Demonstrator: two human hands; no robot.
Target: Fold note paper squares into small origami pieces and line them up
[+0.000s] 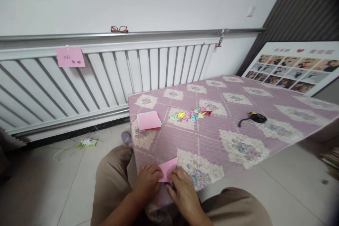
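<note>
A pink sheet of paper (168,168) lies near the front edge of the cloth-covered table, with both hands on it. My left hand (148,180) holds its left side, fingers curled together over the edge. On the right, my right hand (184,189) grips the lower right part between thumb and fingers. The sheet looks like a narrow strip, but the hands hide some of it and I cannot tell how it is folded. A small dark shape (170,184) shows by the right thumb; its kind is unclear.
A stack of coloured paper (149,121) lies at the table's left. Several small folded paper pieces (194,117) stand in two rows mid-table. Farther right is a coiled black cable (258,118). A radiator (148,67) runs behind; a photo board (293,65) leans at the back right.
</note>
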